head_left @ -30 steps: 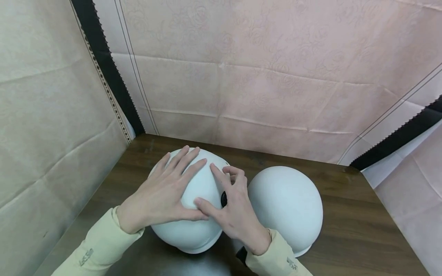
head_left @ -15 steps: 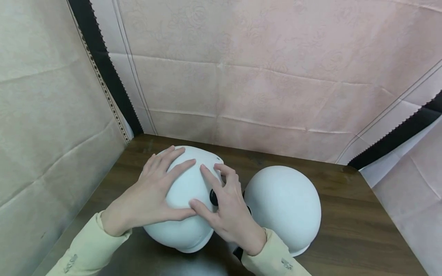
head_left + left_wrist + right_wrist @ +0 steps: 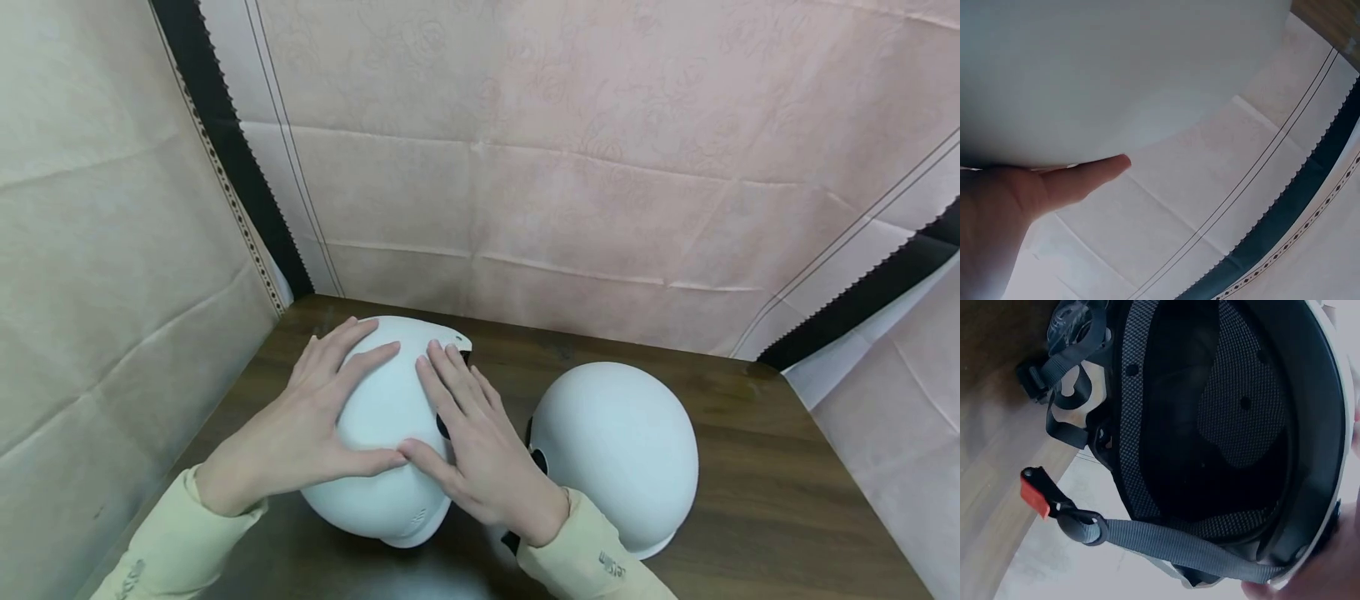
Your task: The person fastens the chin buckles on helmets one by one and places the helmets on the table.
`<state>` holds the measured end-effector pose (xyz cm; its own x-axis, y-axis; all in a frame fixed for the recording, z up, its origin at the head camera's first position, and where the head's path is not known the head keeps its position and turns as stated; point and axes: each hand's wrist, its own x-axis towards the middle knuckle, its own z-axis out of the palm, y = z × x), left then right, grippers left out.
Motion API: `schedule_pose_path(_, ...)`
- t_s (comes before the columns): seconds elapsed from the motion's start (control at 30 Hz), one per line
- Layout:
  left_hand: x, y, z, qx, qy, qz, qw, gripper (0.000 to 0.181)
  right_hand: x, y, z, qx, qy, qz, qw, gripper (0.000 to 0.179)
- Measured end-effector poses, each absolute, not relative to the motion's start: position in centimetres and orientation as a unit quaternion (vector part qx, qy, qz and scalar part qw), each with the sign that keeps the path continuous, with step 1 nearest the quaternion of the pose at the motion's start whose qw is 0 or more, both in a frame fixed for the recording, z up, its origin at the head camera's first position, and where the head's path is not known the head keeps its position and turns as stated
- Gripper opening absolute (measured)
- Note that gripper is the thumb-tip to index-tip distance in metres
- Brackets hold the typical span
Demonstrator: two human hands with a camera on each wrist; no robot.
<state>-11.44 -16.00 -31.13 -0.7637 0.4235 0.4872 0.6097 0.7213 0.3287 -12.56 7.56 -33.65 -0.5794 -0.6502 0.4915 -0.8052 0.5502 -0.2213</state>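
A white helmet (image 3: 382, 400) lies between both hands on the left side of the table. My left hand (image 3: 307, 433) rests on its left side with fingers spread and thumb reaching across the shell. On the right side my right hand (image 3: 487, 450) lies nearly flat, fingers straight, its thumb tip meeting the left thumb. A black round fitting (image 3: 443, 426) shows under the right palm. The right wrist view looks into the helmet's dark padded inside (image 3: 1172, 412); a grey chin strap (image 3: 1185, 550) with a red-tabbed buckle (image 3: 1034, 499) hangs loose.
A second white helmet (image 3: 615, 450) stands just to the right, dome up, with black fittings on its left side. The brown wooden table (image 3: 772, 492) ends at a pale patterned cloth (image 3: 570, 183) behind, with more cloth at both sides.
Both hands and the helmet between them have shifted to the left, away from the second helmet. The right hand's bent fingers have straightened and flattened against the shell.
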Motion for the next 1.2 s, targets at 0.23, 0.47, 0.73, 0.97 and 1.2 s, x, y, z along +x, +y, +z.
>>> schedule_pose_path(0.23,-11.2,-16.2,-30.8,-0.275,-0.916,-0.231,0.18,0.098,-12.7,7.6,-33.4,0.437,-0.856,0.207,0.182,0.074)
schedule_pose_path(0.47,-10.5,-16.3,-29.9,-0.25,-0.939,-0.182,0.15,0.113,-12.7,7.2,-33.0,0.434,-0.863,0.167,0.197,0.076)
schedule_pose_path(0.73,-10.2,-16.1,-29.0,-0.278,-0.935,-0.109,0.189,0.117,-12.7,6.9,-32.9,0.457,-0.853,0.177,0.182,0.077)
schedule_pose_path(0.97,-11.1,-16.3,-30.6,-0.307,-0.927,-0.137,0.166,0.111,-13.9,6.3,-34.5,0.317,-0.828,0.456,-0.079,0.085)
schedule_pose_path(1.2,-12.1,-17.3,-32.7,-0.231,-0.963,-0.123,0.066,0.098,-17.9,2.3,-38.2,0.127,-0.698,0.627,-0.322,0.085)
